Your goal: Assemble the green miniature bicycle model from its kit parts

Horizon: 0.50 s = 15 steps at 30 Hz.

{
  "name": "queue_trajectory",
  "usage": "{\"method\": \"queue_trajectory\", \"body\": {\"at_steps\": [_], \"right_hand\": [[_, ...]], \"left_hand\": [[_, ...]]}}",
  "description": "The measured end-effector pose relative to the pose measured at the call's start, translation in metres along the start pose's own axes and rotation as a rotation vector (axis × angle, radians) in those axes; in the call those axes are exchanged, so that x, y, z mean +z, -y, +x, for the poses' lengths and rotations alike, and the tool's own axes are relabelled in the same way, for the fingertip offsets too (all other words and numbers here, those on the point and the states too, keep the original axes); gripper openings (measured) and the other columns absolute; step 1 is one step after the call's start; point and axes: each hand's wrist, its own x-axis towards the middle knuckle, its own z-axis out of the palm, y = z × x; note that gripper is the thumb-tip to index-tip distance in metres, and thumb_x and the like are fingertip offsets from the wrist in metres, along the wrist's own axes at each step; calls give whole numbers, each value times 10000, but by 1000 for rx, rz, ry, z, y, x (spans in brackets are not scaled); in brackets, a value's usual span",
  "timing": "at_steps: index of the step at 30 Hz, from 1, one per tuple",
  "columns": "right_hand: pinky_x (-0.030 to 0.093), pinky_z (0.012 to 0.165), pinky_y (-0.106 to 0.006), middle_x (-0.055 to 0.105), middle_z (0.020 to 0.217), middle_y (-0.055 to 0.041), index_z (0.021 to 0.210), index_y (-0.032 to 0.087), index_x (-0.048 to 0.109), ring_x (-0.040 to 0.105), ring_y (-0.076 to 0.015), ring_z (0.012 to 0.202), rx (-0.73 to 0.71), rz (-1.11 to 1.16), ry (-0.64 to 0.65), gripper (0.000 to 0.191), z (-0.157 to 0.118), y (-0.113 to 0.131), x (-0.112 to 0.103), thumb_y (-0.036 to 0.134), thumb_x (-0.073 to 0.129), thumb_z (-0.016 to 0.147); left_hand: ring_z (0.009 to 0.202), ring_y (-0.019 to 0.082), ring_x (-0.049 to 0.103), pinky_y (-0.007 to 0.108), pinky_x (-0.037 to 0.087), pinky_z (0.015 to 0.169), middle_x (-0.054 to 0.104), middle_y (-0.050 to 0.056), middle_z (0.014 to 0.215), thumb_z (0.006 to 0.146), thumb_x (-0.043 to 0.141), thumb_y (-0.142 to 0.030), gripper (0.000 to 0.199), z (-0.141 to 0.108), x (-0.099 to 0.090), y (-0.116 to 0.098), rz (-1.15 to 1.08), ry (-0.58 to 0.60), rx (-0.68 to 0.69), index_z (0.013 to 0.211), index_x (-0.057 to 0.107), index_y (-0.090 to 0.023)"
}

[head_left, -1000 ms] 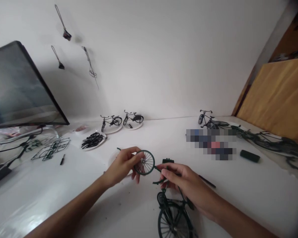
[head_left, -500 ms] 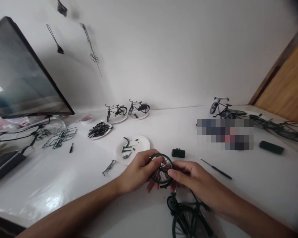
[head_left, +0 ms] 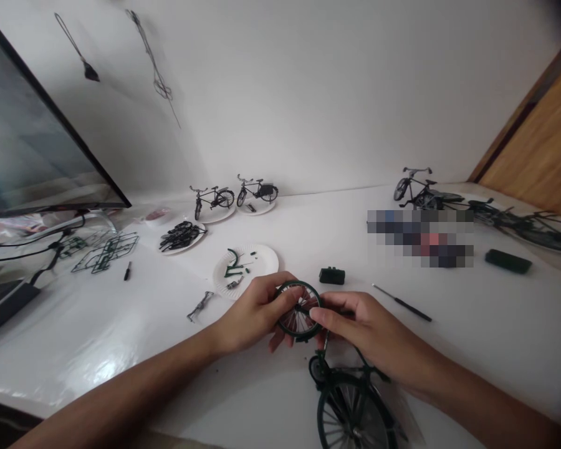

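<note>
Between my two hands is a small dark green spoked wheel [head_left: 301, 323], held up facing me. My left hand [head_left: 255, 315] grips its left rim, thumb over the spokes and fingers behind. The thumb and fingers of my right hand [head_left: 358, 319] pinch the wheel's right side near the hub. Below the right hand, a dark green model bicycle [head_left: 321, 388] lies toward me, its large spoked wheel at the bottom edge. My right hand hides where the bicycle meets the held wheel, so I cannot tell whether they are joined.
Beyond my hands are a paper plate [head_left: 272, 257] of green parts, a dark green box piece [head_left: 331, 275] and a screwdriver [head_left: 409, 307]. Finished model bicycles [head_left: 258, 190] stand at the back. Green part frames [head_left: 107, 252] and a monitor [head_left: 32, 137] are at the left.
The whole view has shifted slightly, so everything appears a little higher and further left. Both hands keep their hold on the wheel with almost the same finger positions.
</note>
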Motion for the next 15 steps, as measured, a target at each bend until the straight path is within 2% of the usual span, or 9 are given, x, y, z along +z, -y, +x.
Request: {"method": "queue_trajectory", "body": {"at_steps": [10,15], "right_hand": [[478,736,-252,719,926,-45,1056,164,723,595,-123,740,21,28,-1,303,0,3,2,397,558,954],[481,751,-283,690,871,-42,1026,165,711,612,-151,764,42,-2,-8,299,-1,4,1,406,551,952]], "left_hand": [[393,89,545,133,399,320,638,23,598,977,489,-460,316,0,-1,2,33,1,-25,931,542,-152],[428,103,566,132,391,312,624,24,608,981,480,-452,313,0,-2,1,38,5,-43,941,551,-150]]}}
